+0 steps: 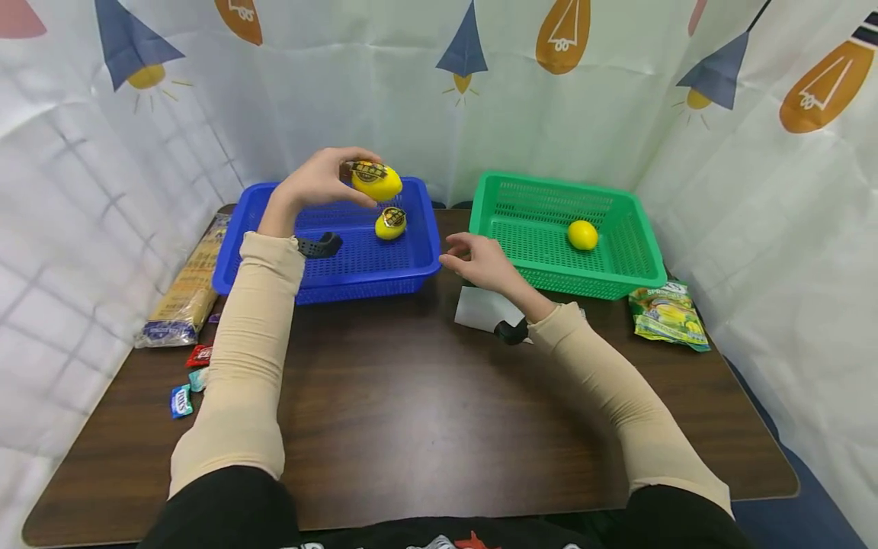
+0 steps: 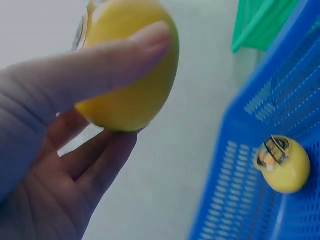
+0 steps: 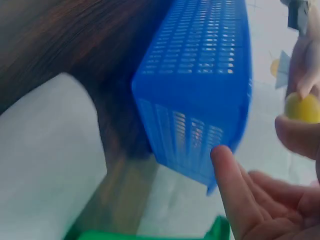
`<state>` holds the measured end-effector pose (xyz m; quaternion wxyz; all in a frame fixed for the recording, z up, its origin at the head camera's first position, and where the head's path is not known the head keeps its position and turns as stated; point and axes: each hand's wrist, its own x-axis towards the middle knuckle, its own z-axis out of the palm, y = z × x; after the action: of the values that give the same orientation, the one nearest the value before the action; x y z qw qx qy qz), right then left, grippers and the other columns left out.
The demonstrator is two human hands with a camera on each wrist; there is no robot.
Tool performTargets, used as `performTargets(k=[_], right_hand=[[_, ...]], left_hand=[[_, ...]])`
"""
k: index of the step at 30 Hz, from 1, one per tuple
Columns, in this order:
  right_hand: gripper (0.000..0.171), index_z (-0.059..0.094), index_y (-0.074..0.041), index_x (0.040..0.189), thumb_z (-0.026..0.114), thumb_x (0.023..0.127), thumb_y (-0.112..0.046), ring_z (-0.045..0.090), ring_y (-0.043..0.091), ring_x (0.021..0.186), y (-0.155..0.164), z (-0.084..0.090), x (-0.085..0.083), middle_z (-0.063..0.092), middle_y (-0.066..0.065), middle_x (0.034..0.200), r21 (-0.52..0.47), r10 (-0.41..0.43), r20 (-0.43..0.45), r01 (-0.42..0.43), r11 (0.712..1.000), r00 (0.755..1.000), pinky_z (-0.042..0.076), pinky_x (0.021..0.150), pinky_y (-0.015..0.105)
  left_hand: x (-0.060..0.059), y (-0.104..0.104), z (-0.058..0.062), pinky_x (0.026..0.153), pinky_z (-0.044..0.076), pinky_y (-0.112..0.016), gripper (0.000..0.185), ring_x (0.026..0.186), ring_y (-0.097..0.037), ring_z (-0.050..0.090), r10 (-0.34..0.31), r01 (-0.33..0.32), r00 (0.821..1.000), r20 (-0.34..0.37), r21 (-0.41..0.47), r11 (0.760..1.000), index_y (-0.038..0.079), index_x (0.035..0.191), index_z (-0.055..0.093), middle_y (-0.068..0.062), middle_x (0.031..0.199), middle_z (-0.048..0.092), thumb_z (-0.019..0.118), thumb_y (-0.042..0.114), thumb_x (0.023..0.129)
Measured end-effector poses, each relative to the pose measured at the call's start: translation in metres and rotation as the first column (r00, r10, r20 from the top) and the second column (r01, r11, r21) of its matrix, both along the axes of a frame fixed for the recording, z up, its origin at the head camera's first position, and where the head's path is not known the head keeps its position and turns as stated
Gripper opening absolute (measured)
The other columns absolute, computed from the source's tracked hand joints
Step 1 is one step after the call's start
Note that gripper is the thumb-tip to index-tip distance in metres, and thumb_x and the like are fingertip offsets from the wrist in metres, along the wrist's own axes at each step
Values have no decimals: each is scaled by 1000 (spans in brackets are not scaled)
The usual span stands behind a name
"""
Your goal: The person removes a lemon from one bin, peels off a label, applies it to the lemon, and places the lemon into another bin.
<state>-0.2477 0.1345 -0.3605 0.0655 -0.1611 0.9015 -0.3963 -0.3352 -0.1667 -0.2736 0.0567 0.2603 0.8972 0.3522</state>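
Dark wood table [image 1: 411, 427], white lamp-print curtain [image 1: 343, 84], left hand [image 1: 318, 181] fingers gripping lemon [image 1: 376, 181], right hand [image 1: 480, 263] fingers relaxed

1. Bare dark wooden table [image 1: 411, 412] spreads between both sleeves, offering open passage
2. Blue perforated plastic basket [image 1: 425, 229] and green perforated plastic basket [image 1: 638, 229] leave only a narrow gap
3. White paper sheet [image 1: 480, 309] lies flat before that gap

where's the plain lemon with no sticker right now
In the head view, the plain lemon lies alone inside the green basket on the right side of the table, beyond the right hand.
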Motion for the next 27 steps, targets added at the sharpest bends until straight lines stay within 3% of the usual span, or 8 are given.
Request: performTargets(k=[5, 10, 16, 22, 27], right_hand=[[61, 50, -3, 142, 70, 93, -32, 75, 36, 94, -19, -11, -4, 73, 19, 114, -113, -67, 96, 78, 991, 993, 62, 78, 41], [65, 45, -5, 146, 72, 92, -26, 75, 36, 93, -24, -16, -6, 72, 21, 114, -231, -103, 178, 143, 962, 979, 62, 78, 37], [67, 42, -5, 149, 72, 92, -24, 74, 40, 94, -22, -19, -8, 72, 23, 113, -287, -87, 190, 140, 948, 978, 58, 89, 51], [67, 41, -4, 149, 71, 93, -24, 73, 42, 95, -26, -24, -12, 72, 22, 113, -264, -66, 179, 113, 958, 982, 62, 78, 39], [67, 41, -4, 149, 71, 93, -25, 73, 41, 95, -25, -21, -11, 72, 22, 114, -258, -71, 170, 114, 959, 983, 62, 71, 30]], left_hand=[[-30, -15, -19, 111, 39, -50, 78, 133, -37, 47, 90, -84, 991, 94, -67, 994, 10, 149, 42, -18, 152, 44, 81, 24, 83], [-48, -21, -42, 117, 32, -58, 79, 139, -41, 38, 169, -133, 971, 171, -200, 971, 8, 151, 38, -22, 156, 37, 78, 25, 85], [-52, -26, -67, 116, 33, -59, 79, 135, -44, 41, 257, -188, 941, 219, -294, 937, 5, 148, 41, -25, 154, 38, 80, 26, 83], [-52, -30, -89, 116, 33, -61, 74, 133, -45, 42, 288, -172, 921, 264, -388, 906, 2, 145, 42, -27, 150, 40, 78, 26, 85], [-52, -27, -93, 116, 33, -62, 75, 132, -44, 41, 315, -160, 900, 302, -443, 882, 4, 146, 41, -26, 151, 39, 78, 27, 84]])
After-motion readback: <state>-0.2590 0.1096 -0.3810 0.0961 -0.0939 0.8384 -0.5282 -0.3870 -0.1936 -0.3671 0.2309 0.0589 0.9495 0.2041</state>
